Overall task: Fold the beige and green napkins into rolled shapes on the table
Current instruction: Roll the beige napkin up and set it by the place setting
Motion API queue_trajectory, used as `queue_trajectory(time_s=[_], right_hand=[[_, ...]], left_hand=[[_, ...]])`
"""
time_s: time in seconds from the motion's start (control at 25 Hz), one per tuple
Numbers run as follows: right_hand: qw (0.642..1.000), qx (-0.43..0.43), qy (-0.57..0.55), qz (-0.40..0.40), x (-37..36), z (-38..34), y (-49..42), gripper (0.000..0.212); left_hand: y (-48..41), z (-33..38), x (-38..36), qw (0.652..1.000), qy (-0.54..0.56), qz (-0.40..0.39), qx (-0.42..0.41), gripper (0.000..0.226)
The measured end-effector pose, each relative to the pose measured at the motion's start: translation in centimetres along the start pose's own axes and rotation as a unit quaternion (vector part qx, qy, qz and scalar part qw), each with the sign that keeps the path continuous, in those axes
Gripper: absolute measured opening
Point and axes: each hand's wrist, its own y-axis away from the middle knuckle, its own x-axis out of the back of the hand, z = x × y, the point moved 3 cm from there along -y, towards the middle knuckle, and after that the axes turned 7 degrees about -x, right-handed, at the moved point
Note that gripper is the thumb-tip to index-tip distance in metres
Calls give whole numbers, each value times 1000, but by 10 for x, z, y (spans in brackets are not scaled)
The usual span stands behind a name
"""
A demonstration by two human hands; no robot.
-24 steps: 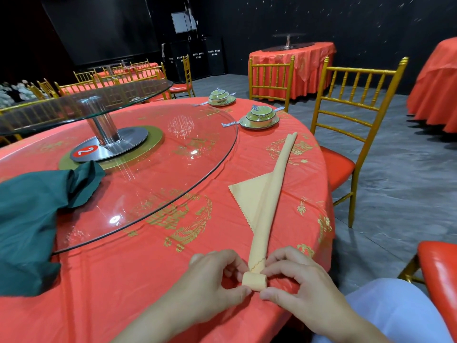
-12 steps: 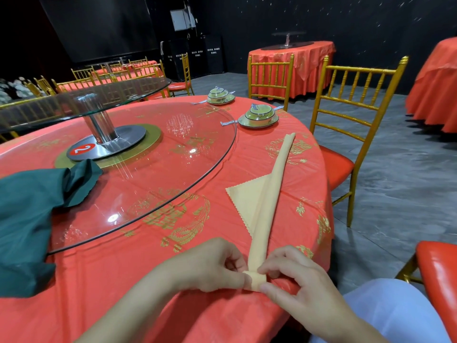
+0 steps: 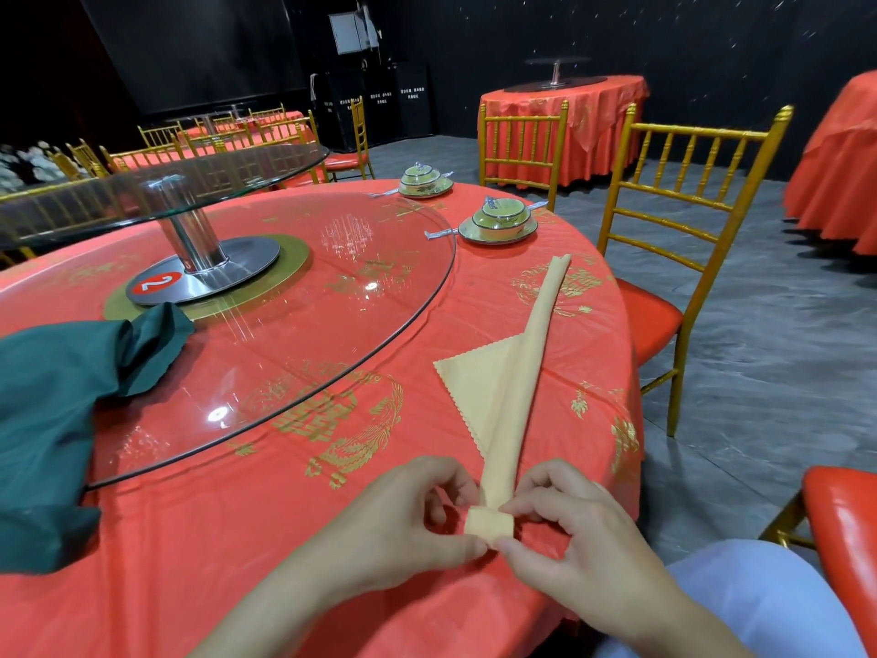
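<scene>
Beige napkin [image 3: 517,396]: lies on the red-clothed counter [image 3: 228,562] towards its right side. It is a long narrow roll running from the near edge away towards a bowl set [image 3: 498,221]. Its near end is wound into a small tight coil.
Flap: a flat triangle with a zigzag edge sticks out from the roll's left side at mid-length.
Left hand [image 3: 403,520]: narrow grip, with thumb and curled fingers pinching the coil's left side.
Right hand [image 3: 579,529]: narrow grip, with thumb and forefinger pinching the coil's right side, thumb tip close to the left thumb.
Green napkin [image 3: 57,410]: a loose crumpled heap at far left, partly on the glass turntable [image 3: 332,301] and partly on the cloth, well apart from the hands.
Hidden: the coil's underside and some fingertips behind it are covered, so the number of turns cannot be told.
Cut off: the green napkin by the left border, both forearms by the bottom border, and a red seat [image 3: 844,539] by the right border.
Hard to make out: the raised glass tier [image 3: 190,178] blurs the gold chairs behind it, and the wrapped items beside the bowl sets are too small to identify.
Writing: a white "2" on a red tag [image 3: 155,281] at the foot of the steel column. White characters on the black cabinets [image 3: 394,99] at the back are too small to read. Gold ornament is printed on the cloth.
</scene>
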Motion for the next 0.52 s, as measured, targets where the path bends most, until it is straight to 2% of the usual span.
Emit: queue_trajectory(time_s=[0.08, 0.24, 0.4, 0.52], right_hand=[[1000, -4, 0, 0, 1, 0, -2, 32], [999, 29, 18, -2, 4, -6, 1, 36], [998, 66, 22, 1, 7, -5, 6, 31], [999, 45, 0, -14, 7, 0, 11, 28]], left_hand=[[4, -2, -4, 1000, -10, 8, -27, 32], [5, 3, -6, 998, -26, 34, -52, 21], [4, 9, -8, 999, -9, 2, -41, 13], [3, 15, -10, 998, 30, -53, -15, 12]])
